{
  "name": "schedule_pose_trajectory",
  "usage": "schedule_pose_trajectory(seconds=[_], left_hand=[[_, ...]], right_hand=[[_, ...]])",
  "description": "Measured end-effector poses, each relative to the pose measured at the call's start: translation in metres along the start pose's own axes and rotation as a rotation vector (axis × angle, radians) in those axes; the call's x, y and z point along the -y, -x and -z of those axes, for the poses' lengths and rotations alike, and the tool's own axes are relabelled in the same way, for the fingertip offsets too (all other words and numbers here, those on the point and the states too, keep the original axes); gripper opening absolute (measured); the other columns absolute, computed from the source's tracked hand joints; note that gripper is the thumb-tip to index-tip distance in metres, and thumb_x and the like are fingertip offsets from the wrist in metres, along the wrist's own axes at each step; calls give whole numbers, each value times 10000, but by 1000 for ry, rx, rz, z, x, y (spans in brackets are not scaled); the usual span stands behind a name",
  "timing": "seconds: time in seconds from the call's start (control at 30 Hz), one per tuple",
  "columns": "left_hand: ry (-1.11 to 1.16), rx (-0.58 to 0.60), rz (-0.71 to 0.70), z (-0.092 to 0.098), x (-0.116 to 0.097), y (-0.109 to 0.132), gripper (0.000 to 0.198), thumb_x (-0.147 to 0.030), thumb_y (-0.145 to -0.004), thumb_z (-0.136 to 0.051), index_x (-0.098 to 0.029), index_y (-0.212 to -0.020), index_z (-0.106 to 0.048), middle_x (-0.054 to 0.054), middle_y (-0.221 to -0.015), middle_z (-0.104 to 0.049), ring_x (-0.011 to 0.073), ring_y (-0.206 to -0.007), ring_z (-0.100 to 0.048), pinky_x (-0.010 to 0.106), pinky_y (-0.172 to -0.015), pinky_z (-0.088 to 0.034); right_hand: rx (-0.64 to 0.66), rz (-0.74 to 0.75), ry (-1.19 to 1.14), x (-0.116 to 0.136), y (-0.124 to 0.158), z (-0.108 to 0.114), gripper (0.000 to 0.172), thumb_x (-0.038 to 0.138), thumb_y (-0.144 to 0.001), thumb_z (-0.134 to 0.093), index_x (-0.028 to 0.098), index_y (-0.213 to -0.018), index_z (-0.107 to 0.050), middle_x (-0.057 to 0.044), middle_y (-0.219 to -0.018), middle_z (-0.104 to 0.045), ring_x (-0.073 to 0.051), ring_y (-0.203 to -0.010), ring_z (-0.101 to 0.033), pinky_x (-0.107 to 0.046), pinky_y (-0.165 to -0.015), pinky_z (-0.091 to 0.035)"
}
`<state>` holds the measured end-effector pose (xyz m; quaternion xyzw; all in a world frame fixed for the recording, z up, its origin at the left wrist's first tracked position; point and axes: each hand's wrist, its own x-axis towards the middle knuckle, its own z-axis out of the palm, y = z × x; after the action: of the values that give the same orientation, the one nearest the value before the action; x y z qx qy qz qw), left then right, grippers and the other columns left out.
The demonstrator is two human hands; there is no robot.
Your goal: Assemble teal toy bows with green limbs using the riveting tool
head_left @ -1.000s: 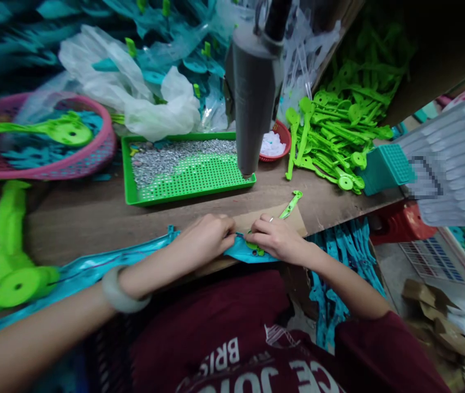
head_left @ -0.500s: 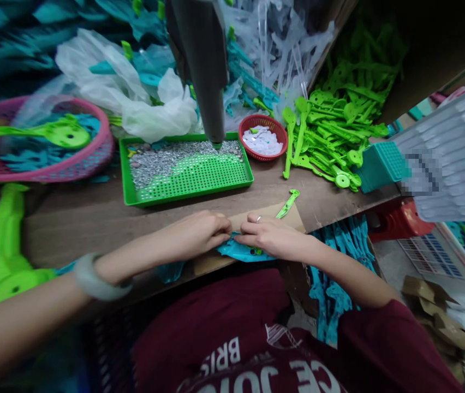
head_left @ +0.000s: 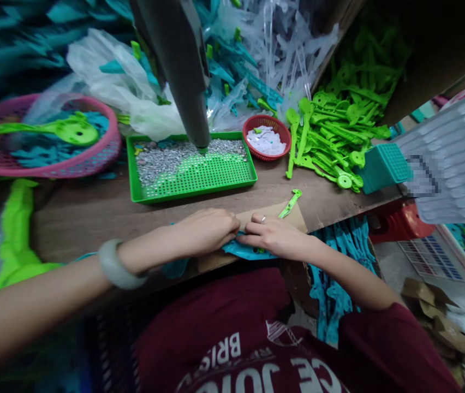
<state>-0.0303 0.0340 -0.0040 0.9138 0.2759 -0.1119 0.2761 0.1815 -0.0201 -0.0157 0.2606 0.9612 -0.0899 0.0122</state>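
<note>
And here's the left hand [head_left: 212, 229], fingers curled tight, right at the left end of a glossy blue plastic piece [head_left: 244, 251]; what the tips pinch is hidden, so I can't tell! Facing it, the right hand [head_left: 275, 236] lies across the same piece, fingers bent and close together, its grip impossible to make out (there's a ring on that one, folks). The blue piece sits beneath the fingers at the near edge of a brown wooden workbench [head_left: 81, 213], a bit of lime green peeking out under the right palm.

Taking those hands as centre, at two o'clock a slim lime-green plastic piece [head_left: 290, 203] lies on a flat tan cardboard sheet [head_left: 297, 219]. Eleven o'clock: a green perforated plastic tray [head_left: 203, 173] with small silvery bits [head_left: 154, 166], a grey tapered tool [head_left: 183, 82] hanging in front! Just past twelve, a round red plastic basket [head_left: 265, 155] of small white pieces [head_left: 267, 141]. Ten o'clock, a pink oval plastic basket [head_left: 72, 170]!
</note>
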Motion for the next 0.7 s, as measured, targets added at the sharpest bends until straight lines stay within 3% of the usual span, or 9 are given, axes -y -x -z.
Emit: schedule_pose_trajectory(seconds=[0.33, 0.6, 0.7], left_hand=[[144, -75, -44, -2, 16, 4, 193, -250, -884, -517, -194, -770, -662, 41, -834, -589, 173, -750, -585, 283, -710, -447], [-2, -79, -130, 1, 13, -1, 234, -224, -924, -515, -157, -771, -678, 48, -803, -607, 171, -723, -560, 275, -702, -450], [-57, -84, -102, 2, 9, -1, 247, -181, -936, -505, -139, -771, -685, 53, -812, -627, 163, -744, -570, 264, -716, -450]], right_hand=[[-29, 31, 56, 1, 2, 0, 297, 260, -1044, -464, 199, -1255, -664, -89, -1009, -630, -231, -987, -498, -330, -696, -436], [-51, 42, 74, 0, 3, -3, 314, 248, -1049, -445, 174, -1278, -646, -81, -993, -636, -222, -967, -513, -319, -711, -463], [-64, 47, 78, 0, 4, -4, 326, 234, -1052, -437, 175, -1312, -625, -81, -984, -641, -220, -969, -519, -318, -716, -470]])
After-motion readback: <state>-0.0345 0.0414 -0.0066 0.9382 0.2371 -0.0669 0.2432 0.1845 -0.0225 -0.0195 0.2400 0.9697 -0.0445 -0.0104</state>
